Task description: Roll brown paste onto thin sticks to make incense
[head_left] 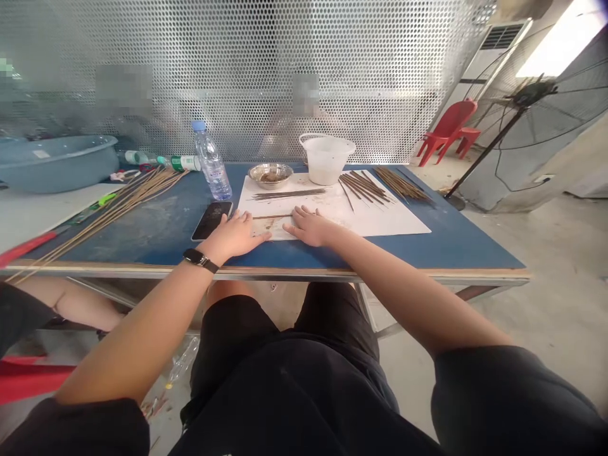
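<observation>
Pale, brown-smeared card (pixel 273 229) lies under both hands, catalogued first. Left hand (pixel 235 235) and right hand (pixel 308 227) rest flat, palms down and apart, fingertips facing each other across a narrow gap, clamped on nothing. One thin brown stick (pixel 270 216) lies across the card just beyond the fingertips. Black smartwatch (pixel 200 259) on the left wrist. Black smartphone (pixel 212 220), just left of the left hand, lies on the blue table top (pixel 142 234), which has a wooden front edge (pixel 190 267). Large white sheet (pixel 384 218) spreads beneath the card. On it, above the hands: a row of dark sticks (pixel 289 194), a fanned pile of dark sticks (pixel 363 188) to the right, and a steel bowl of brown paste (pixel 270 175) at the far edge. White plastic tub (pixel 327 161) stands just behind the sheet, with a clear water bottle (pixel 211 161) to its left. Further out: a bundle of brown sticks (pixel 401 183) at right, long pale sticks (pixel 109 215) running off the left side of the table, a blue plastic basin (pixel 52 163) at upper left, a perforated metal screen (pixel 247 76) across the top, a red plastic chair (pixel 449 130) and a standing fan (pixel 527 120) at upper right.
</observation>
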Demonstrator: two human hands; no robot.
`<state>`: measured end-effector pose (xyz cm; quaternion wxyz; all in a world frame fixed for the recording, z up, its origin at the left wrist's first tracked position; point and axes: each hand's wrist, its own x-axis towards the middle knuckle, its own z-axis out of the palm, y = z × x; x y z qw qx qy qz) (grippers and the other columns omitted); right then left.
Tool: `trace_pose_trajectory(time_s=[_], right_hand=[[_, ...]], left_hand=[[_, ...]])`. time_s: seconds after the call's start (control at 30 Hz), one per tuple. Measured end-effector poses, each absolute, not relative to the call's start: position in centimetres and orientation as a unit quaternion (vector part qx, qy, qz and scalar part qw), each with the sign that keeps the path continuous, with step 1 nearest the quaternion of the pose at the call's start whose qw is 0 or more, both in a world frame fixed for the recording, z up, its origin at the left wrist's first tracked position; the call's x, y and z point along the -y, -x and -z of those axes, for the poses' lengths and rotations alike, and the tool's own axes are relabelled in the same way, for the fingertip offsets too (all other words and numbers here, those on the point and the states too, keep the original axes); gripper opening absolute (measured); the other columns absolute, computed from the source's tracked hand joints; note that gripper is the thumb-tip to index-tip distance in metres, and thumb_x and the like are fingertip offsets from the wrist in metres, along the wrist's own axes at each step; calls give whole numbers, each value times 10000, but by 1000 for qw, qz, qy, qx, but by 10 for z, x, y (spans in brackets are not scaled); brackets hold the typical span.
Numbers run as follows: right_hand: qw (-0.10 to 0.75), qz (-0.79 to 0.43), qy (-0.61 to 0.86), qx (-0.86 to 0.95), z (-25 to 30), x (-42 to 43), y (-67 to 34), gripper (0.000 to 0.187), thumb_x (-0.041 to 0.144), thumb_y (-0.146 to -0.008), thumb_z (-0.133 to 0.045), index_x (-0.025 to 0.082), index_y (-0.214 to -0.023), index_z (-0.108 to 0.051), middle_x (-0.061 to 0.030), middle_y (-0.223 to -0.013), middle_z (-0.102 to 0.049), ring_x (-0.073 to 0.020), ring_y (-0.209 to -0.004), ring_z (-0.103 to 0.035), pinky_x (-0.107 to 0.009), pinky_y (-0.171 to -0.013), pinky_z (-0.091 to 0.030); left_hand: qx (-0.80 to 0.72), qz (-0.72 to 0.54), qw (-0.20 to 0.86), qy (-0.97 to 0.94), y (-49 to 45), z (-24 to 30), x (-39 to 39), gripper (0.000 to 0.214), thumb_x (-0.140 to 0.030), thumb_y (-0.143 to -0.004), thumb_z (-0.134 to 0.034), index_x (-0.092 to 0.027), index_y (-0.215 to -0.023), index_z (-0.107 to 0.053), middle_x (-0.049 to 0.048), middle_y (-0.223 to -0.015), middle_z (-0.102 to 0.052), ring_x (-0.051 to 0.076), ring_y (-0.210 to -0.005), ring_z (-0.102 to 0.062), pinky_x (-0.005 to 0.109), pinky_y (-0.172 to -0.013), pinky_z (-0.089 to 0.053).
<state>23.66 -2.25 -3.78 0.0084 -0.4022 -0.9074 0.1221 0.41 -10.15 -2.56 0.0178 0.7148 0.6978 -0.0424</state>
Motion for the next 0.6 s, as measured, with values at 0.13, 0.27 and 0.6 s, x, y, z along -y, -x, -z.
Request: trace_pose_trajectory(time_s=[0.13,0.27,0.6], right_hand=[[-9,-107,421,901,33,1,-222,831,640,-1078,-145,84,-1676,-300,-221,-1777,-198,-386,-1657,-132,-673,-1286,-169],[-10,-102,415,904,31,1,-224,776,597,-1085,-185,105,-1671,-312,-212,-1773,-222,-388,-1656,-140,-695,-1280,-165],[7,-123,386,914,33,45,-254,909,694,-1044,-148,58,-1681,-277,-220,-1783,-166,-415,-1657,-97,-682,-1299,-110]], left_hand=[[-712,30,48,-700,4,25,75,1089,-784,-980,-246,45,-1686,-201,281,-1747,-215,439,-1645,-122,633,-1282,-154],[-711,27,49,-701,6,25,79,1104,-801,-971,-262,36,-1690,-201,276,-1750,-202,442,-1648,-92,648,-1283,-134],[-689,13,0,-725,-2,33,136,1060,-783,-980,-325,21,-1671,-292,274,-1724,-300,464,-1633,-156,680,-1266,-162]])
